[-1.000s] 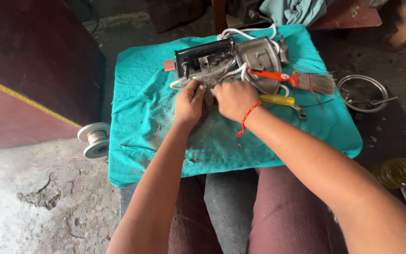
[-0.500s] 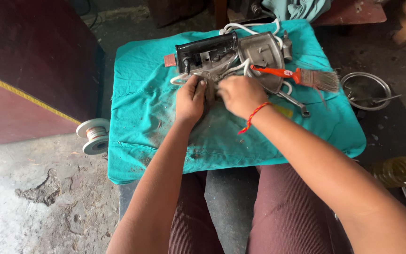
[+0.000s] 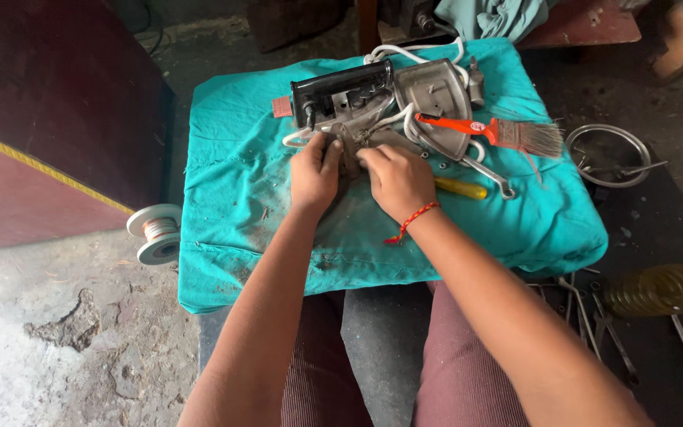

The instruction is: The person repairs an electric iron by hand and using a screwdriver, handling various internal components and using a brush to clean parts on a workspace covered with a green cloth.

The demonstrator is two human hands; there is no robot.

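Note:
A taken-apart electric iron lies on a teal cloth (image 3: 231,198): a black handle housing (image 3: 341,91), a metal soleplate (image 3: 435,103) and a white cord (image 3: 405,55). My left hand (image 3: 314,174) and my right hand (image 3: 393,178) meet just below the housing, fingers pinched on a small grey metal part with wires (image 3: 361,138). A red thread bracelet (image 3: 413,221) circles my right wrist.
A paintbrush with an orange handle (image 3: 488,130) lies over the soleplate, a yellow-handled screwdriver (image 3: 460,188) and a wrench (image 3: 488,178) beside my right hand. A wire spool (image 3: 154,232) sits left on the floor. A metal ring (image 3: 610,154), spanners and a yellow coil (image 3: 658,289) lie right.
Both hands have stayed on the grey part, shifting slightly on it. The view has shifted a little.

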